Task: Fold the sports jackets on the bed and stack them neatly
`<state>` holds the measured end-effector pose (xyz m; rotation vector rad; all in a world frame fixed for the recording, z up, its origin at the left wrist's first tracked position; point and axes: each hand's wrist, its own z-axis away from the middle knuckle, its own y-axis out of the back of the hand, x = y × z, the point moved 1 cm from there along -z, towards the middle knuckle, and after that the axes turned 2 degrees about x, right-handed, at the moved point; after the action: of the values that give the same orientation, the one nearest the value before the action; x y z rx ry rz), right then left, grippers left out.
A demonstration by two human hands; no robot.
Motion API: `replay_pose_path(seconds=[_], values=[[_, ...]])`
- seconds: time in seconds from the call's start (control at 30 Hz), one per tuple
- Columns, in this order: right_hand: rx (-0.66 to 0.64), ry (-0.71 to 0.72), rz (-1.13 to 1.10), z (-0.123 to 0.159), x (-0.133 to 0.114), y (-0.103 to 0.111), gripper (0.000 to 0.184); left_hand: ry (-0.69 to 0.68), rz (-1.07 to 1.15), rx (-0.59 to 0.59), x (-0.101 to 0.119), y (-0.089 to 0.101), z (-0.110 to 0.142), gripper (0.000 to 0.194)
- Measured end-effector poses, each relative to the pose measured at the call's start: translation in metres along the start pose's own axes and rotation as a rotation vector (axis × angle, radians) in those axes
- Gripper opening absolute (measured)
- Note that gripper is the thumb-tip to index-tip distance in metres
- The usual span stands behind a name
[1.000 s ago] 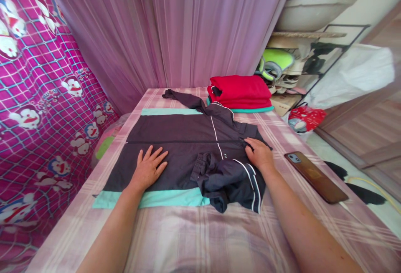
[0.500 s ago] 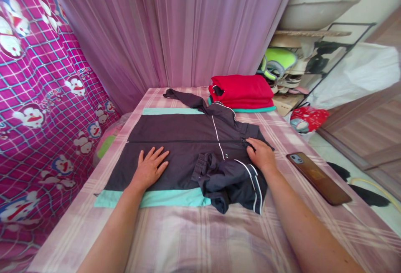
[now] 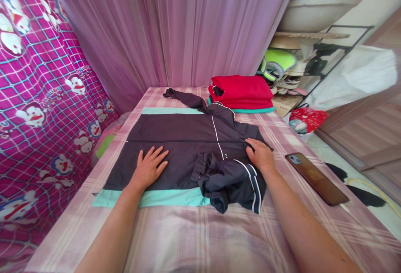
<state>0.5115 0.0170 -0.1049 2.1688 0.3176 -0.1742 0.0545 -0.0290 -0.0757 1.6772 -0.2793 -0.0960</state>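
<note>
A dark zip jacket (image 3: 169, 129) with white piping and mint-green side strips lies spread on the checked cloth, its collar to the right. The near sleeve (image 3: 224, 183) is bunched over the front; the far sleeve (image 3: 184, 97) stretches out toward the curtain. My left hand (image 3: 149, 168) rests flat on the jacket's lower front, fingers spread. Up by the collar, at the top end of the zip, my right hand (image 3: 260, 155) lies on the fabric with its thumb apart from the fingers. Its fingertips touch the jacket, and I see nothing lifted in them.
Folded red clothes (image 3: 241, 91) are stacked at the back, over a green layer. A phone (image 3: 316, 179) with a white cable lies right of my right hand. A purple curtain (image 3: 188, 31) hangs behind; a shelf rack (image 3: 335, 41) stands at the back right.
Both hands and the jacket stay where they were. Only the camera's view has shifted very slightly.
</note>
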Motion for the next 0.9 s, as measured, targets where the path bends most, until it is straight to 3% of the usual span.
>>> replay_pose_path(seconds=[0.9], values=[[0.016,0.014,-0.004,-0.0005,-0.0004,-0.0021,0.034,0.004,-0.006,-0.003,-0.0005,0.0004,-0.0009,0.048]])
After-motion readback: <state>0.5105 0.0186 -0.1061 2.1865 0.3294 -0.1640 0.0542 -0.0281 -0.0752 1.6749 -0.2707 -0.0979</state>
